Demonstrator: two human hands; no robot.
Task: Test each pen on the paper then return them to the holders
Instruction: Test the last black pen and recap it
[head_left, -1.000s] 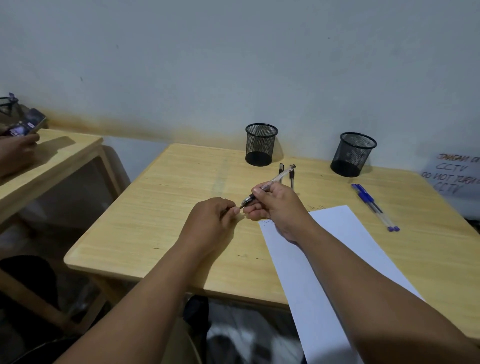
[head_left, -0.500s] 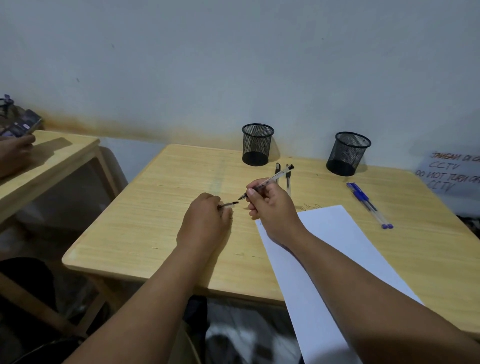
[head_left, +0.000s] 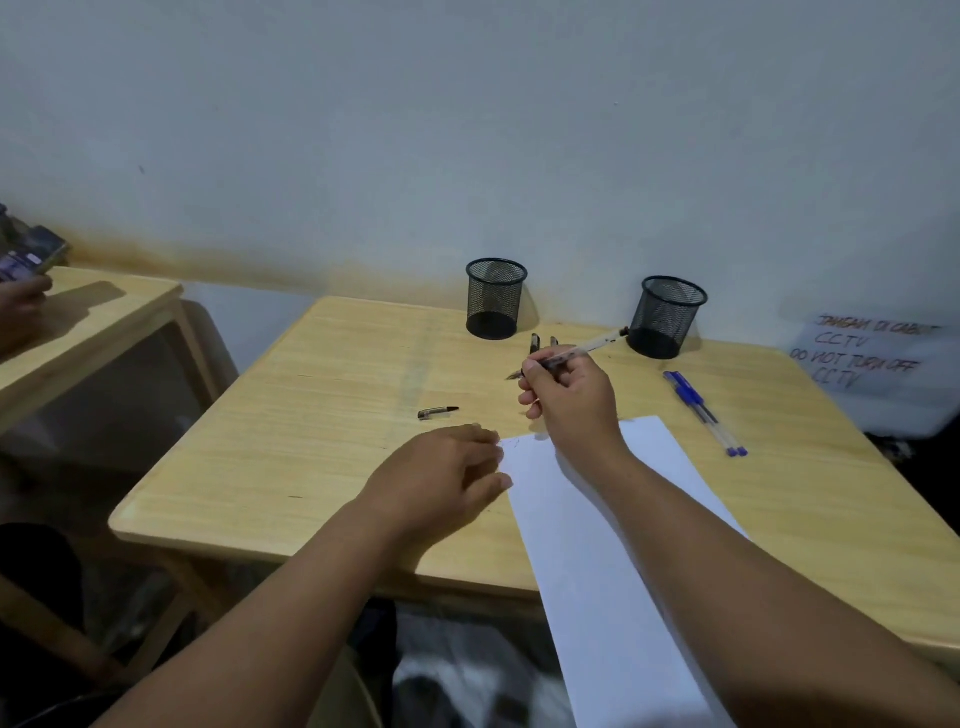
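Uncapped pen held over the tabletop, cap lying loose.

The right hand (head_left: 569, 400) pinches a clear black-ink pen (head_left: 582, 352) above the tabletop (head_left: 311, 415), tip toward the left edge. The left hand (head_left: 441, 478) rests with relaxed fingers at the left edge of the paper (head_left: 597, 545), holding nothing. The pen cap (head_left: 437, 412) lies just beyond it. Two mesh holders (head_left: 495, 299) (head_left: 670, 317) stand along the far edge; two blue pens (head_left: 701, 410) lie near the right edge.

We had one head-worn view, looking forward and down across the wooden table (head_left: 322, 415) toward the wall (head_left: 467, 130), close above both forearms.
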